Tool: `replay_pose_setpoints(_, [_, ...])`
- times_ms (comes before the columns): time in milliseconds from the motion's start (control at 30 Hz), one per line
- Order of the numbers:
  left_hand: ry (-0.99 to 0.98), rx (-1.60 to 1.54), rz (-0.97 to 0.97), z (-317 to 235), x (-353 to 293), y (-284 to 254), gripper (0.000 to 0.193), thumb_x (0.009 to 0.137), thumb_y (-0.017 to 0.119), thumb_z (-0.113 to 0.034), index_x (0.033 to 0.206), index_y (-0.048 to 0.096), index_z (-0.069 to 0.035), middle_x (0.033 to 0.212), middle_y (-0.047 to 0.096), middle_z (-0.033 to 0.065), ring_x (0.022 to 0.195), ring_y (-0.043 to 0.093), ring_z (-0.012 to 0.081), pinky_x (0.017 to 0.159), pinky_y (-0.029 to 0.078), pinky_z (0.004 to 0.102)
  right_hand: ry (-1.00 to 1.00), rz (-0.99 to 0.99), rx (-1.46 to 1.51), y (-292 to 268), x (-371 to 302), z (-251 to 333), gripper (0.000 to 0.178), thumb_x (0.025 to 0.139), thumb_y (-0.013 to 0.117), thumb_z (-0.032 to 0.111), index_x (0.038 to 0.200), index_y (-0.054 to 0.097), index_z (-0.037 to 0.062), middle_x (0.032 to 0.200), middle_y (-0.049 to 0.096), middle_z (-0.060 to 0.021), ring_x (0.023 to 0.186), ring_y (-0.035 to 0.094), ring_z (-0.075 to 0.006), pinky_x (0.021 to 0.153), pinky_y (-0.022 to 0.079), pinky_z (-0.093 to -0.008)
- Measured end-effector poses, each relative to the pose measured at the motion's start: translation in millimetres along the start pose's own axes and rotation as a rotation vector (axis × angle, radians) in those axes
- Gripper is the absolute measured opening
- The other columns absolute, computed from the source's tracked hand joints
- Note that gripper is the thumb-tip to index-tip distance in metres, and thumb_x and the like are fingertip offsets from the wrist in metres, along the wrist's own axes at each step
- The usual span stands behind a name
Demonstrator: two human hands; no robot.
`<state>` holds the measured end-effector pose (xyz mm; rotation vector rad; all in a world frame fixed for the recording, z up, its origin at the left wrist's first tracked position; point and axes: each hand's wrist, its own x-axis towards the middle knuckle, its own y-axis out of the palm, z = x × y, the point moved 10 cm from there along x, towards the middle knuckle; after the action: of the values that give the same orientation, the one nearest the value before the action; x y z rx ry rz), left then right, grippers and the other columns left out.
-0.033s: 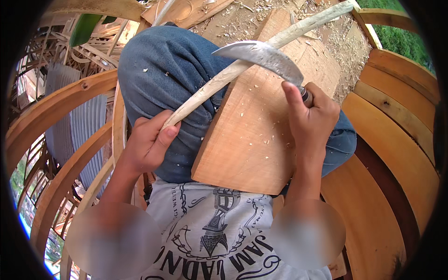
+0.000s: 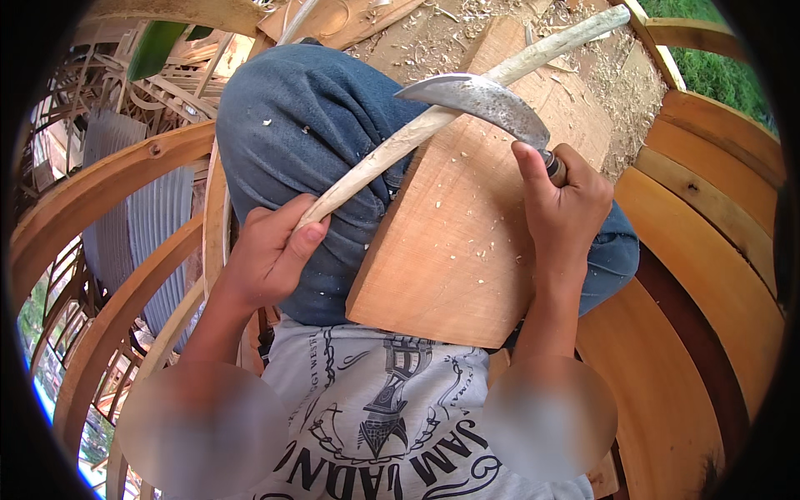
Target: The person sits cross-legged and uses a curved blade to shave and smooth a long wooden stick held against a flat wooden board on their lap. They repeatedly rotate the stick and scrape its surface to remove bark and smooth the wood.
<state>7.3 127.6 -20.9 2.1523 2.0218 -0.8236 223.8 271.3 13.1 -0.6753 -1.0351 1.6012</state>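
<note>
My left hand is closed around the near end of a pale peeled stick, thumb along its side. The stick slants up and away to the right, past my bent knee and over a broad wooden board lying across my lap. My right hand grips the dark handle of a curved knife, with the thumb up by the base of the blade. The grey, sickle-shaped blade crosses over the stick near its middle, its tip pointing left. Whether the edge bites into the wood I cannot tell.
Wood shavings litter the planks beyond the board, and small chips dot the board and my jeans. Curved wooden ribs rise on the left, with corrugated sheets beyond them. Curved planking stands on the right.
The knife has shifted slightly right along with my right hand. The stick's far end sits a little lower and further left. Both grips stay the same.
</note>
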Motion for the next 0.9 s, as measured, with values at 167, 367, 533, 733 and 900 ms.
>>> replay_pose_setpoints(167, [0.042, -0.012, 0.022, 3.1, 1.3, -5.6, 0.04, 0.093, 0.042, -0.037, 0.073, 0.05, -0.003, 0.05, 0.037, -0.0004, 0.043, 0.04, 0.0091, 0.044, 0.03, 0.0236, 0.298, -0.203, 0.185, -24.7, 26.7, -77.1, 0.063, 0.081, 0.065, 0.049, 0.051, 0.037, 0.0013, 0.045, 0.027, 0.0003, 0.045, 0.026, -0.0118, 0.043, 0.023, -0.0327])
replay_pose_setpoints(367, [0.027, -0.002, -0.008, 1.9, 1.4, -3.4, 0.041, 0.093, 0.042, -0.038, 0.074, 0.05, -0.003, 0.05, 0.036, -0.0006, 0.041, 0.039, 0.0085, 0.043, 0.029, 0.0233, 0.417, -0.264, 0.181, -76.1, 15.3, -145.6, 0.062, 0.084, 0.061, 0.049, 0.051, 0.037, 0.0022, 0.048, 0.026, 0.0033, 0.048, 0.024, -0.0083, 0.044, 0.02, -0.0296])
replay_pose_setpoints(533, [0.007, -0.018, 0.002, 5.4, 1.2, -3.0, 0.043, 0.093, 0.043, -0.041, 0.074, 0.051, -0.003, 0.049, 0.036, -0.0014, 0.042, 0.038, 0.0075, 0.043, 0.028, 0.0227, -0.033, -0.005, 0.064, 0.9, 4.8, 10.8, 0.057, 0.068, 0.075, 0.049, 0.049, 0.043, 0.0053, 0.041, 0.033, -0.0021, 0.038, 0.031, -0.0159, 0.039, 0.027, -0.0295])
replay_pose_setpoints(733, [0.021, 0.026, -0.027, -0.1, 2.9, -2.5, 0.042, 0.094, 0.043, -0.039, 0.076, 0.052, -0.003, 0.05, 0.04, -0.001, 0.042, 0.039, 0.0072, 0.043, 0.029, 0.0224, -0.043, -0.068, -0.136, -1.9, 24.8, -11.9, 0.062, 0.062, 0.076, 0.055, 0.049, 0.042, 0.0053, 0.041, 0.038, -0.0058, 0.036, 0.035, -0.019, 0.038, 0.029, -0.0312])
replay_pose_setpoints(900, [-0.006, -0.006, -0.026, 6.2, 1.1, -3.0, 0.042, 0.093, 0.043, -0.04, 0.075, 0.052, -0.002, 0.049, 0.039, 0.0002, 0.042, 0.04, 0.0087, 0.043, 0.03, 0.023, 0.01, -0.159, -0.138, -7.1, 27.7, -29.4, 0.064, 0.069, 0.069, 0.061, 0.052, 0.049, 0.0019, 0.042, 0.035, -0.0052, 0.04, 0.035, -0.0181, 0.042, 0.032, -0.0324])
